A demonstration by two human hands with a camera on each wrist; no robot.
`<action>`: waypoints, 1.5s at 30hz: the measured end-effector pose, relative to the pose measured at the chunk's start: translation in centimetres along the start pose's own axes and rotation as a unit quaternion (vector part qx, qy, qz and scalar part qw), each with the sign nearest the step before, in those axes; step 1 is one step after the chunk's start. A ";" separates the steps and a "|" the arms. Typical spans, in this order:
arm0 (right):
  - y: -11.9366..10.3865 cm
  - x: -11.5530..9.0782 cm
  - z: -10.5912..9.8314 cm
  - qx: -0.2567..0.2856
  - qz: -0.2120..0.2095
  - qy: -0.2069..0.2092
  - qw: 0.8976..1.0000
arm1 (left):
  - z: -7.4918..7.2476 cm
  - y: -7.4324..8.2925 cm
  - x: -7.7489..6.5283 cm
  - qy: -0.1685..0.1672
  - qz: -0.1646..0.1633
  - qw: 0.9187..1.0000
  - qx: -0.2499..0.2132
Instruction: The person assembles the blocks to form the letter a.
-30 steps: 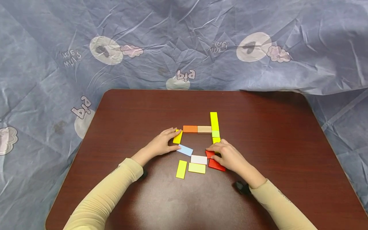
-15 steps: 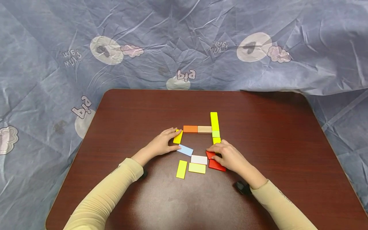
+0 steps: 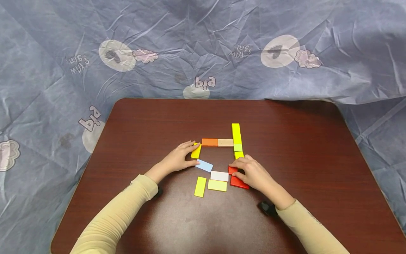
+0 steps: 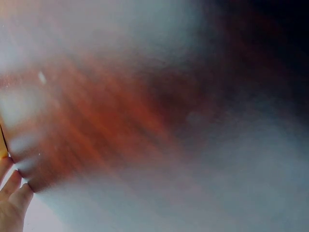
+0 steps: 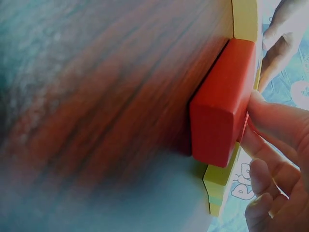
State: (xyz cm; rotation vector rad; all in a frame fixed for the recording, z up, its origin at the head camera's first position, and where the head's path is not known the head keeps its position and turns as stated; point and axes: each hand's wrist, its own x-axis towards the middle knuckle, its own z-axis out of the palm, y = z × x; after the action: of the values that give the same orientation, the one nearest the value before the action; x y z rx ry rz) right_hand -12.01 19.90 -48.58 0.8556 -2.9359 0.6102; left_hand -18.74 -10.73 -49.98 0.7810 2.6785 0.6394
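My left hand lies with fingers extended at a yellow block, its thumb on the end of a light blue block. Only its fingertips show at the corner of the left wrist view. My right hand pinches a red block between thumb and fingers, partly hidden beneath them. Just nearer me lies a second red block, large in the right wrist view. A white block sits left of the pinched one, with a pale yellow block along its near side.
An orange block and a beige block form a row behind. It meets a column of a long yellow block, a light green block and another yellow block. One more yellow block lies at the front left.
My right hand and the pinched red block have shifted slightly to the right. The left hand and the other blocks stay where they were.
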 end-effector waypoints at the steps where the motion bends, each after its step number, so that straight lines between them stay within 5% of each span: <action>1: 0.0 0.0 0.0 -0.001 0.000 0.001 1.000 | 0.0 0.0 0.0 0.000 -0.001 1.000 0.000; 8: -0.2 -0.1 0.1 0.000 0.003 0.021 1.000 | -0.1 0.1 -0.1 0.003 -0.002 1.000 0.001; 14: -0.8 -1.9 -0.5 0.016 0.058 0.069 0.996 | 0.1 0.0 -0.1 -0.001 -0.002 1.000 0.003; 26: -1.1 -5.8 0.9 -0.007 0.063 0.056 0.996 | -0.1 0.2 -0.2 0.002 0.005 1.000 0.002; 36: -1.6 -5.9 -0.7 0.036 0.204 0.026 0.978 | 0.0 0.1 -0.1 0.003 0.002 1.000 0.003; 45: -1.9 -4.4 -0.2 0.059 0.261 0.032 0.963 | -0.1 0.2 -0.1 0.002 0.000 1.000 0.001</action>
State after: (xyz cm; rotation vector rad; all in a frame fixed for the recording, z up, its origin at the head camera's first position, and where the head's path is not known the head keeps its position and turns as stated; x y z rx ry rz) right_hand -7.29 20.76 -48.31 0.0421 -3.0873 0.8170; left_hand -18.58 -10.65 -49.74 0.7813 2.6839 0.6397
